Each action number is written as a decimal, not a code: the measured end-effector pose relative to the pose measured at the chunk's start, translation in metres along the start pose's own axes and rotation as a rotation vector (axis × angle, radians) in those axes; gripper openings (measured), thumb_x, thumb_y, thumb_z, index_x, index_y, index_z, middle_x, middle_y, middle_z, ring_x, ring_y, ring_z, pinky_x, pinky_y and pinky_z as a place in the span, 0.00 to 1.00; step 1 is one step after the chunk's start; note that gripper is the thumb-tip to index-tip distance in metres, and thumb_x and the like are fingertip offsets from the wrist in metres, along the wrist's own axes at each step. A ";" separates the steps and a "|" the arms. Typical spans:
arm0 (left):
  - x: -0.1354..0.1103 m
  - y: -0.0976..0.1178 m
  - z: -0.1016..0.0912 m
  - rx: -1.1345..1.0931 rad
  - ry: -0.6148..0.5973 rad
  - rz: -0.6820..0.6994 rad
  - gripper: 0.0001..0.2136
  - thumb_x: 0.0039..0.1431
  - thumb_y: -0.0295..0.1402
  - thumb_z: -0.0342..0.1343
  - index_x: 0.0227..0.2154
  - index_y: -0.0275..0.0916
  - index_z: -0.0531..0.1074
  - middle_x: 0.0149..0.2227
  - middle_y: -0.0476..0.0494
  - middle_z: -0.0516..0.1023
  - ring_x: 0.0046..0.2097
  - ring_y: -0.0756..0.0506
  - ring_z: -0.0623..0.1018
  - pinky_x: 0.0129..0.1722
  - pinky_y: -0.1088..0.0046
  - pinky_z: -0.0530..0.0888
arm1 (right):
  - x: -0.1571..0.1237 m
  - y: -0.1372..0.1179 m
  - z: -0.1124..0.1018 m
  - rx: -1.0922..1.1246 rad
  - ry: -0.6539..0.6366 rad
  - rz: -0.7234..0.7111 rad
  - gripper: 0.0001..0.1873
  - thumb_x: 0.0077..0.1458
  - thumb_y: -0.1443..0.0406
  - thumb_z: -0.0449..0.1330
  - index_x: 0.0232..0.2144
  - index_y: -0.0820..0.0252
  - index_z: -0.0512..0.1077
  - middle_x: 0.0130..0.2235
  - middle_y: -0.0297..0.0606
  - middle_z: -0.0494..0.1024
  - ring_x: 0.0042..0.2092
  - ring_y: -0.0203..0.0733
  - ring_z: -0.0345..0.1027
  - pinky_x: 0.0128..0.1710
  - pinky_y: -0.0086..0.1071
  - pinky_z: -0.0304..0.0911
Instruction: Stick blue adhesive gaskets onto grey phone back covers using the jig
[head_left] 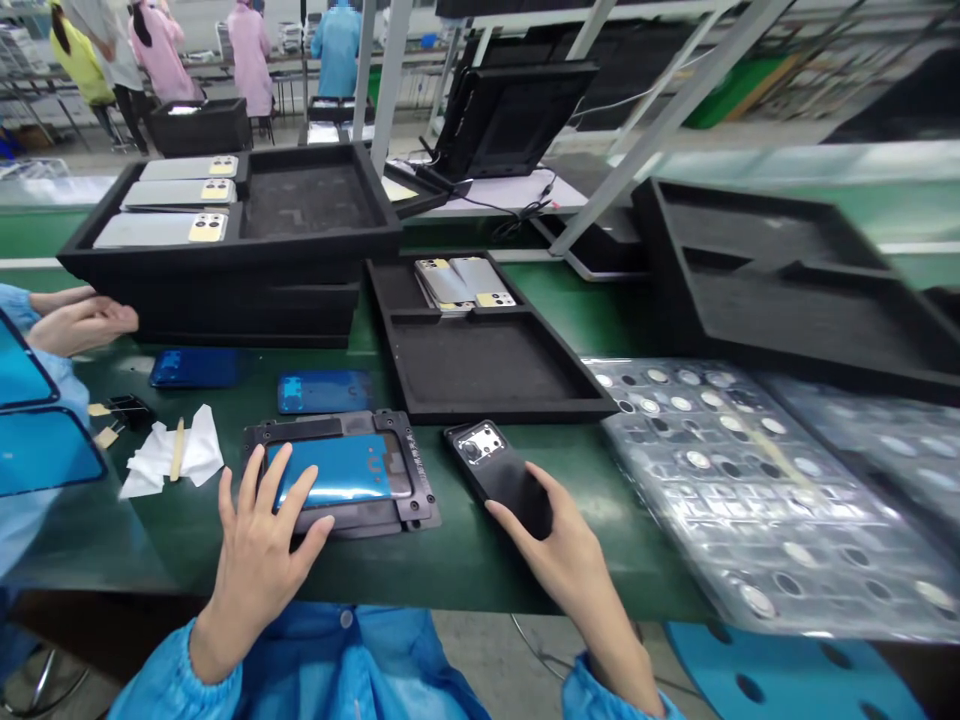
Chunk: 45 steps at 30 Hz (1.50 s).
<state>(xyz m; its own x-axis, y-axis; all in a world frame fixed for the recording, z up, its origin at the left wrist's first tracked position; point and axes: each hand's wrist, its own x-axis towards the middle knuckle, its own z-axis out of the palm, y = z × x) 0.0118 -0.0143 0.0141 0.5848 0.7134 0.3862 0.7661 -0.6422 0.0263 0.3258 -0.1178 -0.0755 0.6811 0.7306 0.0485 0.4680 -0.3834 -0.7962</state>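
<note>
My left hand [259, 545] lies flat with fingers spread on a black jig [409, 490], its fingertips on the blue-filmed phone back cover [341, 468] seated in the jig. My right hand [559, 545] grips the lower end of a black phone cover [491, 465] with a camera cutout, resting on the green table. Two more blue-filmed covers [324, 392] lie just beyond the jig.
A black foam tray [480, 365] holding grey phone backs sits behind the black cover. A stack of trays [225, 270] stands at the back left. Clear blister sheets of small lenses [750, 470] lie to the right. A co-worker's hands [75, 320] and white wipes [169, 455] are at the left.
</note>
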 end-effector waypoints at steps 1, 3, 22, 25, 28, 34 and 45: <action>-0.001 0.000 0.000 -0.008 0.000 -0.002 0.18 0.69 0.39 0.50 0.58 0.40 0.71 0.64 0.29 0.70 0.67 0.26 0.66 0.62 0.37 0.59 | 0.000 -0.001 -0.001 0.014 0.009 0.013 0.43 0.47 0.39 0.62 0.57 0.60 0.68 0.60 0.55 0.73 0.62 0.65 0.66 0.64 0.58 0.60; -0.002 0.000 0.000 -0.037 -0.002 -0.015 0.19 0.69 0.39 0.50 0.60 0.40 0.69 0.64 0.28 0.69 0.67 0.26 0.65 0.62 0.35 0.59 | 0.000 -0.007 -0.006 0.044 0.039 0.036 0.42 0.46 0.39 0.63 0.55 0.60 0.70 0.60 0.56 0.73 0.62 0.67 0.65 0.64 0.61 0.57; 0.107 -0.045 -0.028 -1.612 0.302 -0.841 0.16 0.57 0.31 0.62 0.49 0.43 0.72 0.56 0.41 0.76 0.61 0.41 0.73 0.63 0.61 0.65 | 0.205 -0.226 0.070 1.026 -0.275 0.395 0.14 0.65 0.53 0.56 0.43 0.56 0.69 0.48 0.45 0.76 0.53 0.43 0.74 0.43 0.31 0.77; 0.132 -0.059 -0.020 -1.680 0.350 -0.915 0.16 0.58 0.30 0.61 0.50 0.42 0.71 0.55 0.39 0.76 0.60 0.42 0.74 0.61 0.61 0.67 | 0.217 -0.237 0.086 1.030 -0.317 0.435 0.14 0.65 0.54 0.58 0.46 0.55 0.68 0.44 0.43 0.76 0.48 0.43 0.76 0.36 0.31 0.78; 0.161 -0.074 -0.011 -1.752 0.429 -0.989 0.18 0.59 0.28 0.62 0.52 0.41 0.69 0.54 0.39 0.76 0.58 0.44 0.76 0.59 0.65 0.68 | 0.224 -0.246 0.096 1.031 -0.348 0.446 0.13 0.67 0.55 0.57 0.45 0.57 0.70 0.40 0.39 0.76 0.40 0.40 0.75 0.32 0.30 0.75; 0.213 -0.099 -0.009 -1.814 0.614 -1.098 0.17 0.63 0.29 0.61 0.54 0.37 0.69 0.51 0.41 0.76 0.48 0.43 0.79 0.48 0.61 0.78 | 0.238 -0.261 0.103 1.007 -0.375 0.388 0.13 0.66 0.61 0.61 0.50 0.60 0.72 0.47 0.40 0.78 0.40 0.39 0.75 0.38 0.36 0.75; 0.242 -0.117 -0.018 -1.786 0.731 -1.167 0.13 0.65 0.34 0.60 0.50 0.37 0.72 0.49 0.42 0.76 0.44 0.45 0.79 0.41 0.64 0.80 | 0.247 -0.276 0.088 1.017 -0.396 0.221 0.15 0.66 0.60 0.62 0.52 0.60 0.72 0.51 0.42 0.77 0.45 0.43 0.76 0.43 0.41 0.75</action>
<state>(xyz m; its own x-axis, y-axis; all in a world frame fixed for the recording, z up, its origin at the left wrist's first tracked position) 0.0590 0.2289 0.1209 -0.2877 0.9230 -0.2557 -0.6003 0.0342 0.7990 0.3155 0.2182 0.1037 0.3796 0.9017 -0.2069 -0.4444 -0.0184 -0.8957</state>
